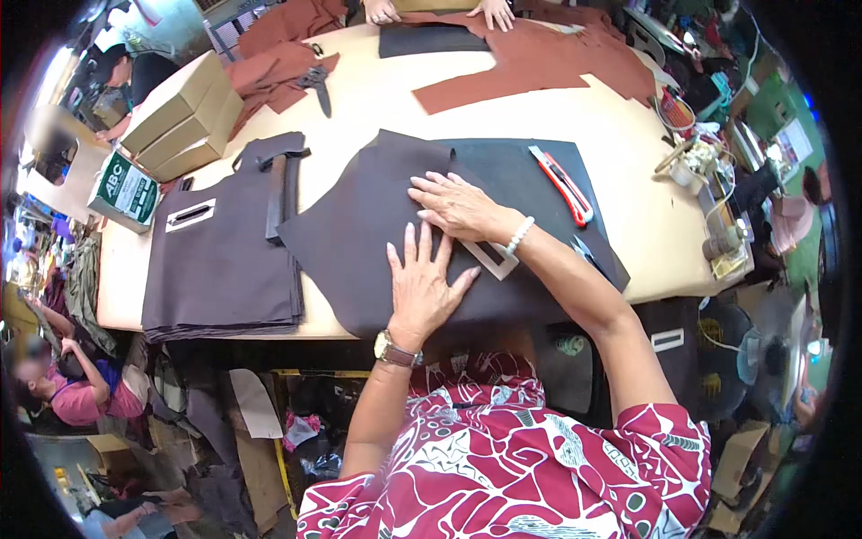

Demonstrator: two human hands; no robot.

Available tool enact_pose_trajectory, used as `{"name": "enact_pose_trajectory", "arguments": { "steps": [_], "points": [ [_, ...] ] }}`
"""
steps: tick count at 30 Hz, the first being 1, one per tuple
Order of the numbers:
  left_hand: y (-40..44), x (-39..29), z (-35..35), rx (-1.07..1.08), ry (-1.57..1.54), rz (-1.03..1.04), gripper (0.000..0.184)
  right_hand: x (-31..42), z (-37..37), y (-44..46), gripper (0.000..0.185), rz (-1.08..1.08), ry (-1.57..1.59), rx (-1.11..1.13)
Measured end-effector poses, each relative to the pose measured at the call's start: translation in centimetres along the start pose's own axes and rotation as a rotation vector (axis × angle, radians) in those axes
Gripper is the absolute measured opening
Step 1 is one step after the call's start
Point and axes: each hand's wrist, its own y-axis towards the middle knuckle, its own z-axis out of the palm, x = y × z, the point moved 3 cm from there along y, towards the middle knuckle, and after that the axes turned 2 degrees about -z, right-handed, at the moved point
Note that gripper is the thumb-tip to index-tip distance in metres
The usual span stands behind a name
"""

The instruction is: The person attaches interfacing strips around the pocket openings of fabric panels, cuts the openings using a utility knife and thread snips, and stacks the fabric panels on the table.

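Observation:
My left hand (424, 283), with a watch at the wrist, lies flat with fingers spread on a dark brown sheet (359, 202) that looks like leather. Above and to its right, my right hand (462, 208) also presses flat on this sheet, fingers outstretched. A pale rectangular frame-shaped patch (498, 266) shows on the sheet, partly under my right wrist. Beneath the sheet's right side lies a darker sheet or mat (516, 166). On that rest a red utility knife (564, 187) and a small pointed metal tool (585, 251), partly hidden by my forearm.
To the left lie a stack of dark brown pieces (224, 269) and a hammer (277, 198). Cardboard boxes (184, 117) and a green-white ABC box (126, 191) stand behind. Black scissors (316, 83) rest near reddish-brown pieces (530, 67). Across the table are another person's hands (494, 13).

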Motion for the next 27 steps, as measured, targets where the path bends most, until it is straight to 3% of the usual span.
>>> {"name": "enact_pose_trajectory", "arguments": {
  "steps": [3,5,9,13,15,19,23,27],
  "points": [
    [-0.1,0.2,0.2,0.0,-0.018,-0.007,0.07,-2.5,1.0,4.1,0.049,0.064,-0.047,0.058],
    [-0.1,0.1,0.0,-0.007,-0.026,-0.009,0.069,-6.1,2.2,6.2,0.051,0.181,-0.139,-0.025],
    [-0.2,0.2,-0.3,-0.021,-0.031,-0.01,0.068,-10.9,-0.1,7.0,0.052,0.717,-0.219,0.03],
    [-0.4,0.1,-0.2,-0.016,-0.055,-0.014,0.066,-14.1,-2.8,2.3,0.047,0.627,-0.452,-0.139],
    [-0.2,0.1,-0.1,-0.018,-0.046,-0.013,0.066,-12.2,-7.0,-1.8,0.042,0.75,-0.374,-0.032],
    [0.2,0.2,-0.1,-0.032,-0.014,-0.001,0.061,-8.3,-8.9,-11.0,0.041,0.941,-0.419,0.053],
    [2.1,0.4,-1.2,0.044,-0.1,0.011,0.056,-8.7,-7.8,-14.3,0.033,0.966,-0.218,-0.108],
    [3.7,1.5,-0.1,-0.04,-0.201,-0.05,0.084,-7.2,-8.5,-12.8,0.027,0.822,-0.083,-0.344]
  ]
}}
